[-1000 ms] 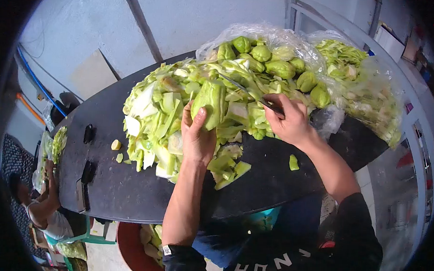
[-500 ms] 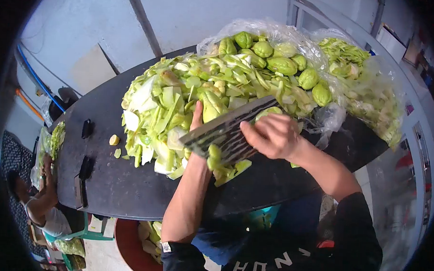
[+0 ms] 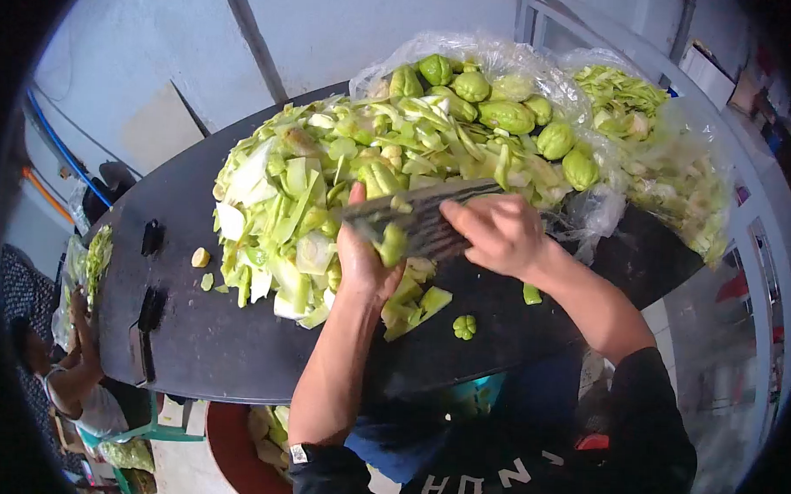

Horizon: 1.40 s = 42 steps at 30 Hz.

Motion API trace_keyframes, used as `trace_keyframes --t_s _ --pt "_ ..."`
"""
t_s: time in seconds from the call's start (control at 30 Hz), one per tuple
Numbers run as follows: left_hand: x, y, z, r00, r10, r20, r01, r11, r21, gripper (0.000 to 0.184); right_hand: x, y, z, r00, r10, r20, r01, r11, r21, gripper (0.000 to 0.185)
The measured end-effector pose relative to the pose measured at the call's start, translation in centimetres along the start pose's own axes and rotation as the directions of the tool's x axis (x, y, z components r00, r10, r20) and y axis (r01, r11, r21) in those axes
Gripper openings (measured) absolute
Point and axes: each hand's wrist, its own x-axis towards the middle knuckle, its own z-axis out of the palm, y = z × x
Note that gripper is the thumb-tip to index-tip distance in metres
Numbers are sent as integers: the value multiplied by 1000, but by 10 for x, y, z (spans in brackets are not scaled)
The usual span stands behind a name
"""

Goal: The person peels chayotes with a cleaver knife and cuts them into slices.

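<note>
My right hand (image 3: 499,235) is closed around the handle end of a wide-bladed cleaver (image 3: 431,218), its streaked, wet blade slanting across to my left hand. My left hand (image 3: 362,256) grips a pale green chayote (image 3: 380,178), mostly hidden behind the blade, with the thumb up along its side. A green cut piece (image 3: 392,245) shows at the blade's lower edge by my left palm; whether it clings to the blade cannot be told. Behind both hands rises a large heap of chayote peelings and slices (image 3: 284,191). One small chayote end piece (image 3: 464,326) lies on the table in front.
Whole chayotes (image 3: 508,117) sit in clear plastic at the back of the dark table (image 3: 226,346). A bag of green cuttings (image 3: 677,170) stands right. Black clips (image 3: 152,308) lie left. Below is a red-brown tub (image 3: 231,455). Another person (image 3: 81,384) works at far left.
A small green piece that was on the blade near my right hand is gone from there, and an end piece now lies on the table. My left hand and the blade's tip have shifted up slightly.
</note>
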Motion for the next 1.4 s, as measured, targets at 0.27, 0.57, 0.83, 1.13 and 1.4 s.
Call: trace_keyframes --t_s 0.27,0.57,0.83,1.13,1.4 --pt "9 0 -10 998 -36 46 33 998 54 49 -4 25 25 996 65 -69 -67 997 -25 18" --pt "8 2 -6 994 -73 84 68 995 68 46 -4 25 23 938 319 138 -317 948 -35 38" --pt "5 3 1 995 -73 -67 64 989 -136 49 1 5 9 998 33 -58 -37 998 -57 24" --pt "19 -1 -22 977 -80 199 119 974 -195 50 14 -36 8 935 -309 -173 296 950 -97 33" --pt "4 0 -5 1000 4 5 -3 996 -94 53 2 -4 9 998 16 -59 -12 998 64 46"
